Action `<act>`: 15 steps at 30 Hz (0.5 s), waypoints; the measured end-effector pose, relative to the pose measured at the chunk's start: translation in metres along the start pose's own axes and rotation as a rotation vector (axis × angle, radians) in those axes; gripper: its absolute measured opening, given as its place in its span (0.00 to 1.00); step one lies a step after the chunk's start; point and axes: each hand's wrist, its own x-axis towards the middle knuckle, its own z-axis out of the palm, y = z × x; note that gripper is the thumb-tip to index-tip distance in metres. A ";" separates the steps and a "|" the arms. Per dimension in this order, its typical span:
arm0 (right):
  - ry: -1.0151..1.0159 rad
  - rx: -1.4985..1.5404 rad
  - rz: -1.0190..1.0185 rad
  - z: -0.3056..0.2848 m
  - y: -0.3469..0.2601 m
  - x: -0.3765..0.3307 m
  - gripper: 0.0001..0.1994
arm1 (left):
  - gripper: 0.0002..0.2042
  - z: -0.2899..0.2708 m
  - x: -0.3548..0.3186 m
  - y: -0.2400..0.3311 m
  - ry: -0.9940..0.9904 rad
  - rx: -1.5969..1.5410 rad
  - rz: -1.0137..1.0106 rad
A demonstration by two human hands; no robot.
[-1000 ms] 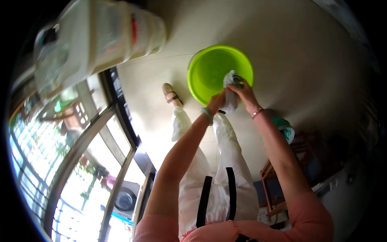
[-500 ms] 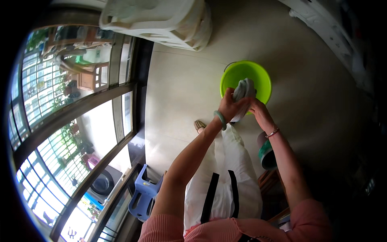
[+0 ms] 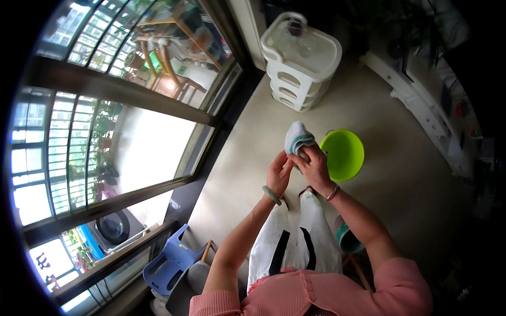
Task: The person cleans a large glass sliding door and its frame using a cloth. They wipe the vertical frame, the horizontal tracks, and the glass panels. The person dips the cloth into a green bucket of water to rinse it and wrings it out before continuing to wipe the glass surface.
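Observation:
A bunched white cloth (image 3: 297,138) with grey-teal stripes sticks up from my hands, left of the lime-green bucket (image 3: 352,151). My right hand (image 3: 315,167) is closed round its lower part, fingers curled over the fabric. Just left of it, my left hand (image 3: 278,173) pinches the cloth's lower left edge, its fingertips close to the right hand. The cloth's lower end is partly hidden by my fingers. The bucket stands on the floor beside my right hand.
Ahead stands a white plastic drawer rack (image 3: 303,68). Sliding glass doors (image 3: 153,203) line the left side, with a blue plastic chair (image 3: 176,258) near them. A white cabinet (image 3: 421,108) is at the far right. A green-and-dark container (image 3: 349,239) sits by my right leg.
The cloth and both hands have moved from over the bucket to its left. The cloth's striped part now points up. My view has turned toward the left side's doors and drawer rack.

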 end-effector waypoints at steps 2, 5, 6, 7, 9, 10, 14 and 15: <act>-0.072 0.015 -0.079 0.013 -0.039 0.008 0.12 | 0.16 -0.021 -0.012 0.011 0.025 -0.047 0.126; -0.152 0.019 -0.130 0.026 -0.080 0.021 0.11 | 0.15 -0.050 -0.016 0.033 0.167 -0.079 0.152; -0.162 0.063 -0.123 0.030 -0.092 0.026 0.11 | 0.16 -0.066 -0.014 0.040 0.237 -0.061 0.074; -0.174 0.105 -0.111 0.033 -0.102 0.032 0.11 | 0.15 -0.074 -0.010 0.051 0.321 -0.109 0.102; -0.253 0.123 -0.039 0.027 -0.121 0.048 0.10 | 0.13 -0.085 -0.006 0.080 0.500 -0.261 0.272; -0.273 0.158 0.015 0.027 -0.127 0.054 0.10 | 0.15 -0.108 -0.012 0.080 0.424 -0.239 0.295; -0.358 0.356 0.151 0.022 -0.154 0.093 0.11 | 0.20 -0.142 -0.035 0.135 0.229 -0.333 0.291; -0.374 0.437 0.157 0.025 -0.157 0.105 0.11 | 0.21 -0.144 -0.038 0.151 0.246 -0.353 0.266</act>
